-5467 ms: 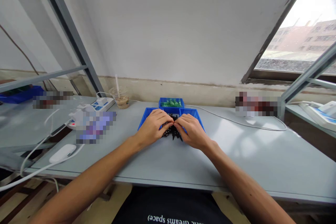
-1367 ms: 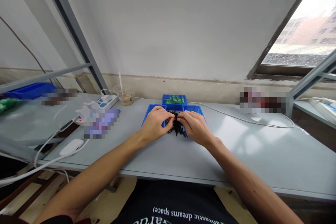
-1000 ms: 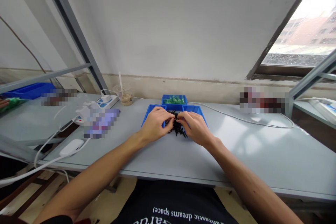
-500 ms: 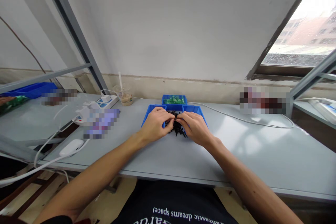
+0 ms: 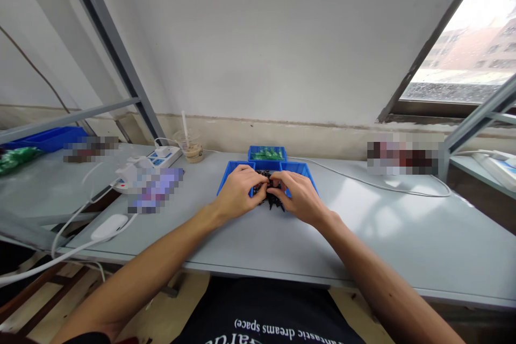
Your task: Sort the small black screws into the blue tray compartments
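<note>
Black and tangled, lies heaped as small parts on the near side of the blue bins, nipped by left hand and right hand, both pinched shut; could scatter over the table if tugged hard.

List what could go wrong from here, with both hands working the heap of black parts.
1. The black parts lie in a loose heap on the table by the blue bins; the left hand or right hand could scatter some toward the near edge.
2. The drink cup stands close to the power strip; a knock might spill onto it.
</note>
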The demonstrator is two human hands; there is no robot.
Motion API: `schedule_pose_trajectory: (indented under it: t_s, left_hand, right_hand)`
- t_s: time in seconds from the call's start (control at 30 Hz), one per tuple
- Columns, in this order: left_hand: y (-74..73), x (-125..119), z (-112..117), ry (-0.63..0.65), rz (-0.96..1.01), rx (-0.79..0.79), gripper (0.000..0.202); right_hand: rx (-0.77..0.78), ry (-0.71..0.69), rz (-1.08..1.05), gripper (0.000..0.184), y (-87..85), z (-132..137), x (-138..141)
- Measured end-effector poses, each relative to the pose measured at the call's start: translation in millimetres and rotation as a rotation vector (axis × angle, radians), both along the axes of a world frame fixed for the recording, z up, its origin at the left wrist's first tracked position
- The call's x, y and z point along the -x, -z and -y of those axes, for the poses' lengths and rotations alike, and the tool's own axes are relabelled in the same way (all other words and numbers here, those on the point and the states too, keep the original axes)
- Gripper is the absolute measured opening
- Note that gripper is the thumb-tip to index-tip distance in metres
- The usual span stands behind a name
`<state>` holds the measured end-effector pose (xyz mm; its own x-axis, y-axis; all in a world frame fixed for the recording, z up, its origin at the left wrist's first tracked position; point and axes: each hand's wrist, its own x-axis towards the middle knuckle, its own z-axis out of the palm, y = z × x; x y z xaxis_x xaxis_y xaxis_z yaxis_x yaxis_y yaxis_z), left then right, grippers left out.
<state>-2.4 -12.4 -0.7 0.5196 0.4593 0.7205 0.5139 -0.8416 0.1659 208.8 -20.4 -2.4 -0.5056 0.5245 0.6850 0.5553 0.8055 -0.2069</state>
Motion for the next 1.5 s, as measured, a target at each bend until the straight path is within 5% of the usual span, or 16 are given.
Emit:
schedule_pose_trajectory:
  t_s: [0.57, 0.73, 1.2, 1.5]
  left_hand:
    - [-1.0, -1.6, 0.3, 0.013, -0.002, -0.014, 0.012]
    - [-1.8, -1.1, 0.6, 0.012, -0.013, 0.007, 0.013]
    - [-0.3, -2.3, 0.4, 0.031, -0.008, -0.01, 0.011]
    - [-1.7, -1.3, 0.5, 0.012, -0.025, 0.017, 0.015]
  right_hand:
    - [0.021, -0.008, 0.026, 0.02, -3.0, 1.7, 0.9]
    - [0.035, -0.024, 0.012, 0.01, -2.3, 1.7, -0.9]
    - [0.003, 0.0, 0.072, 0.03, -2.0, 0.7, 0.1]
    - [0.029, -0.034, 0.027, 0.012, -0.4, 1.7, -0.8]
